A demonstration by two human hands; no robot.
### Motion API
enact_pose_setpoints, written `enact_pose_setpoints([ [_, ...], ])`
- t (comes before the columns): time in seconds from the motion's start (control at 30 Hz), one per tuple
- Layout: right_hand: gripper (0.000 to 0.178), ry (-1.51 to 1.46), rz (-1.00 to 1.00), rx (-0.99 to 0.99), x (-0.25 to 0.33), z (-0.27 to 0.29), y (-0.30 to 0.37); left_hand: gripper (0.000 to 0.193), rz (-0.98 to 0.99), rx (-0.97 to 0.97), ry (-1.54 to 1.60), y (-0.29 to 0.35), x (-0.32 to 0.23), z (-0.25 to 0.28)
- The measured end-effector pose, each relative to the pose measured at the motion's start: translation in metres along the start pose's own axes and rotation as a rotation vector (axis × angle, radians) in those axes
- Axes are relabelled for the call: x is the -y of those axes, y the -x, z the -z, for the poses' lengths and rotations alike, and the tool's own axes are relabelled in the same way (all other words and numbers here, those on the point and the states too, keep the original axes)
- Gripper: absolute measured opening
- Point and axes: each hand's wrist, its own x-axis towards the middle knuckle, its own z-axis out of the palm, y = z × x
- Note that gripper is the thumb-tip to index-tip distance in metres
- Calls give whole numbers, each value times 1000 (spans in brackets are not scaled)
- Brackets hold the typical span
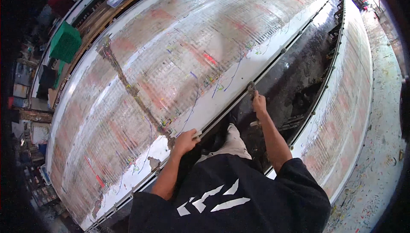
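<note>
My right hand (259, 104) is closed around a worn grey metal tool (251, 88), clamp-like in shape, whose upper end lies against the near rail of the long table (239, 77). A pale stub (255, 123) sticks out below that wrist; whether it belongs to the same tool I cannot tell. My left hand (185, 142) is curled at the same table edge, further left. Between its thumb and fingers shows a small pale piece (197, 135), too little of it visible to name. The tabletop is streaked with red, brown and blue marks.
A dark wet gap (282, 79) runs between this table and a second long stained table (341, 105) on the right. A brown strip (128, 85) crosses the left tabletop. A green box (65, 42) stands beyond its far edge. The pale floor (376, 169) is littered with specks.
</note>
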Motion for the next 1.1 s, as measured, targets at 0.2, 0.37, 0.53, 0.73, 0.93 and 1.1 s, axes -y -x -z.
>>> enact_pose_setpoints([
  [0.2,71,110,-297,94,42,16,-31,59,15,-395,-58,-70,-86,-16],
  [0.37,66,260,-210,181,70,25,-31,40,-58,-644,-179,-161,-149,-76],
  [0.53,57,404,296,237,61,32,-63,44,40,-578,-201,-177,-177,-99],
  [0.73,41,697,342,348,75,31,-73,52,92,-626,-168,-152,-165,-99],
  [0.93,44,685,423,471,82,30,-75,49,118,-668,-140,-138,-151,-114],
  [1.1,37,674,404,469,84,26,-75,50,87,-657,-113,-139,-142,-118],
])
